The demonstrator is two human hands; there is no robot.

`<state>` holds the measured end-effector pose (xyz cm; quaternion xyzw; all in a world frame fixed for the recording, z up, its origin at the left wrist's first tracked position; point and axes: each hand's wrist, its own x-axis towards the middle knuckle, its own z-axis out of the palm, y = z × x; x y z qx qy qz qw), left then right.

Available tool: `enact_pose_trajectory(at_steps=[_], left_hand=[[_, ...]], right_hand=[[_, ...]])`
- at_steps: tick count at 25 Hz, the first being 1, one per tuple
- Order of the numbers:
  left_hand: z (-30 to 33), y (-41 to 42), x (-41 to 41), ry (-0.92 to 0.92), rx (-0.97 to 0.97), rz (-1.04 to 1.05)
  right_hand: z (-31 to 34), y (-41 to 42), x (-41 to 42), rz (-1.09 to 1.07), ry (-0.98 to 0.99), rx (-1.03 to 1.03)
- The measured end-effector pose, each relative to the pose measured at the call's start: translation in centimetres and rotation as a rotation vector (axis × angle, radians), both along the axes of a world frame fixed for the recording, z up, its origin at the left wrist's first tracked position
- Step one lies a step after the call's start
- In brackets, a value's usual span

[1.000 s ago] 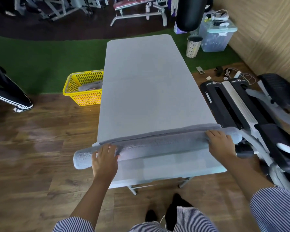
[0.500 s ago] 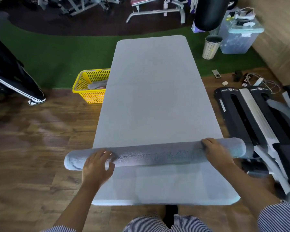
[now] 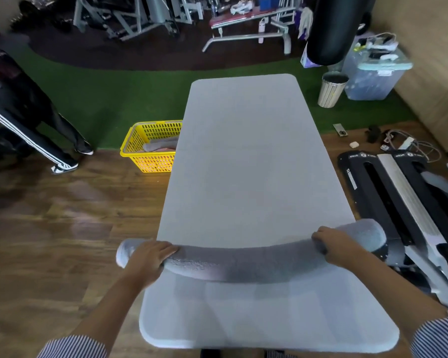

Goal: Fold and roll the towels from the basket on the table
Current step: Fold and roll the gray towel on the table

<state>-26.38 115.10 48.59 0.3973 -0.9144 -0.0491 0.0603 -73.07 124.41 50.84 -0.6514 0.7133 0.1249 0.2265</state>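
One grey towel point(image 3: 243, 262) fully rolled, gripped between left hand point(image 3: 148, 259) and right hand point(image 3: 339, 248). More waiting in yellow basket point(image 3: 150, 148), far beyond left hand.

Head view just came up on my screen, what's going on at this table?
A person is working a grey towel that is already rolled into a long tube lying across the near part of the white table. The left hand curls over the roll near its left end, the right hand near its right end; both ends overhang the table edges. A yellow basket with more towels sits on the floor, left of the table.
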Motion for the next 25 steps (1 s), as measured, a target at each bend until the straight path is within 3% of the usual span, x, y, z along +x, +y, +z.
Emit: enact_pose_trajectory(at_steps=[6, 8, 12, 15, 17, 21, 25], left_hand=[[1.1, -6.0, -5.1, 0.042, -0.075, -0.236], [0.7, -7.1, -7.5, 0.057, -0.154, -0.304], [-0.2, -8.2, -9.2, 0.116, -0.136, -0.158], [-0.3, -9.1, -8.0, 0.146, -0.114, -0.133], [-0.3, -9.6, -7.9, 0.136, -0.131, -0.145], [0.4, -11.0, -9.0, 0.030, -0.131, -0.199], [1.8, -13.3, -10.3, -0.203, -0.126, -0.306]], right_hand=[[-1.3, -5.3, 3.7, 0.140, -0.068, -0.181], [-2.3, -6.4, 5.6, 0.087, -0.160, -0.309], [-2.4, -7.4, 9.1, -0.586, -0.414, -0.539], [-2.6, -7.5, 10.1, -0.855, -0.524, -0.435], [-2.9, -8.2, 11.6, -0.732, -0.580, -0.408], [-3.6, -10.9, 16.9, -0.245, -0.625, -0.373], [-3.9, -11.5, 17.5, -0.192, -0.651, -0.340]])
